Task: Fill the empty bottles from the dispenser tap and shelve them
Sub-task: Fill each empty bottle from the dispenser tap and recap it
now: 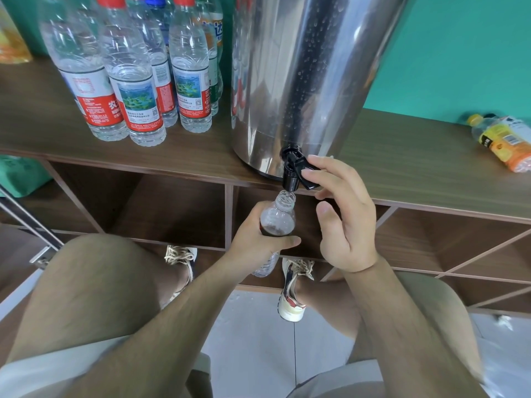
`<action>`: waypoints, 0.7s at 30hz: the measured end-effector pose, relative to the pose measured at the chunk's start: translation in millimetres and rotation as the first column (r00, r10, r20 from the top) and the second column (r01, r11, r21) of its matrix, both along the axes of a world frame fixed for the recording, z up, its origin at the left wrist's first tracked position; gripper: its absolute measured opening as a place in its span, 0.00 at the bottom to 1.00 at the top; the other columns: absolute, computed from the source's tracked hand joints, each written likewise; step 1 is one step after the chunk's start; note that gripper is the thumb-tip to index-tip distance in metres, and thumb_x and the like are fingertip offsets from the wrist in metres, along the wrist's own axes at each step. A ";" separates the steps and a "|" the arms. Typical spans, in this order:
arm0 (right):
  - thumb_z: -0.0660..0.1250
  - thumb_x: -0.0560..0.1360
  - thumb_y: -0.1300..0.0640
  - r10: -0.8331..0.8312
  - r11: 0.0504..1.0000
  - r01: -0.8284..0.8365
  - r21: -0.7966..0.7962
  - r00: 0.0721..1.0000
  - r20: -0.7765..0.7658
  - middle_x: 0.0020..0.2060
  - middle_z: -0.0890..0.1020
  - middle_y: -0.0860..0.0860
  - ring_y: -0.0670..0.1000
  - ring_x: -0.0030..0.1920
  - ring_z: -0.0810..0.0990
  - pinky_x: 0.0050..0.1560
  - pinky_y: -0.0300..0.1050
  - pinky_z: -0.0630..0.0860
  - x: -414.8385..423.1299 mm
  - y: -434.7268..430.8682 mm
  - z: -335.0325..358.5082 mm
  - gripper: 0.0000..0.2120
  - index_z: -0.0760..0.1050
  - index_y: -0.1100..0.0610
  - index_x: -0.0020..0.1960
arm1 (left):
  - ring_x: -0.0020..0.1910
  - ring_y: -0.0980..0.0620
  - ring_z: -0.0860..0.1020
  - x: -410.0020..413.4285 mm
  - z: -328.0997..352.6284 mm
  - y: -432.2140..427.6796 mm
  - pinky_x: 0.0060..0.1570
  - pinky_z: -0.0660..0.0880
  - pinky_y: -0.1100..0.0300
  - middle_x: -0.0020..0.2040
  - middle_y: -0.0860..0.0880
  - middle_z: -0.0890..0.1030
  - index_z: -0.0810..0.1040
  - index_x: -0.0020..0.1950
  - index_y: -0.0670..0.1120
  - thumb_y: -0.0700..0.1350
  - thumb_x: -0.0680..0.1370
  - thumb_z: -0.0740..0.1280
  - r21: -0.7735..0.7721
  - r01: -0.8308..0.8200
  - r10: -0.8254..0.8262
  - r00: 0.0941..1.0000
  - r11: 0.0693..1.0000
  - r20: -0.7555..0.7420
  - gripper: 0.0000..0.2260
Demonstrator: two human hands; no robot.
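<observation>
1. The left hand (258, 239) is wrapped tight around the middle of a clear plastic bottle (278, 218), thumb across the front. The bottle's bottom end pokes out below the fist.
2. The bottle has no cap on, and its open mouth sits right under the tap (289, 175), nearly touching the spout. It leans a little rather than standing dead straight. I honestly can't tell if water is running.
3. The right hand (342, 222) is just right of the tap, fingertips curled onto the black lever (309, 179), some on top and one tucked under its end. The thumb hangs free below and isn't touching anything.
4. The tap sticks out of the bottom front of a big shiny steel dispenser (301, 81) with droplets down its side. It stands at the front edge of a brown wooden shelf unit (402, 168).
5. Left of the tap, on the same top board, there's a bunch of upright water bottles (135, 90), mostly red caps with red-and-white labels. They look full.
6. Far right of the tap, an orange drink bottle (502, 142) lies on its side.
7. Below the tap are the open cubbies (172, 208) of the unit.
8. Lower still are the person's sneakers (293, 294) on a light tiled floor (258, 326), and tan shorts closest to the camera.
9. Behind the tap, the wall (459, 53) is teal green.
</observation>
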State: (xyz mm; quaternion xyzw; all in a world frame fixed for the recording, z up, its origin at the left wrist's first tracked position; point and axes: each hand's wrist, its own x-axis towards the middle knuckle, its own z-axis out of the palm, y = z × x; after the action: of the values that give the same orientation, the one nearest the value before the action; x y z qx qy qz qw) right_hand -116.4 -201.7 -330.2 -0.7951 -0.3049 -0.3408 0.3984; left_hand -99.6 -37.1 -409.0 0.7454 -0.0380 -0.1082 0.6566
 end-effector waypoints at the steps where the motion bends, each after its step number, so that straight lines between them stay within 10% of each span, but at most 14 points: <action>1: 0.57 0.79 0.62 0.000 1.000 0.000 0.000 1.000 0.000 0.67 0.78 0.64 0.56 0.67 0.78 0.60 0.50 0.78 0.0 0.1 -0.2 0.19 0.79 0.70 0.64 | 0.60 0.55 0.79 0.1 -0.2 0.2 0.62 0.77 0.56 0.60 0.57 0.79 0.70 0.69 0.58 0.45 0.70 0.82 0.000 0.000 0.000 1.000 1.000 -0.001 0.32; 21: 0.66 0.74 0.61 -0.107 0.993 0.111 -0.050 0.991 0.078 0.65 0.80 0.60 0.56 0.63 0.79 0.67 0.52 0.72 -1.1 4.6 2.6 0.18 0.81 0.64 0.62 | 0.61 0.55 0.79 -1.4 4.1 0.1 0.62 0.76 0.58 0.62 0.57 0.79 0.70 0.71 0.56 0.45 0.71 0.81 0.023 0.011 -0.011 1.000 1.000 0.012 0.32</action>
State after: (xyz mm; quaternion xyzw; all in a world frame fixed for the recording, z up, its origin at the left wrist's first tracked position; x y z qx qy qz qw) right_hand -117.6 -197.1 -327.6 -0.8076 -0.2849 -0.3832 0.3460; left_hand -101.0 -37.0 -404.9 0.7532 -0.0448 -0.1078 0.6474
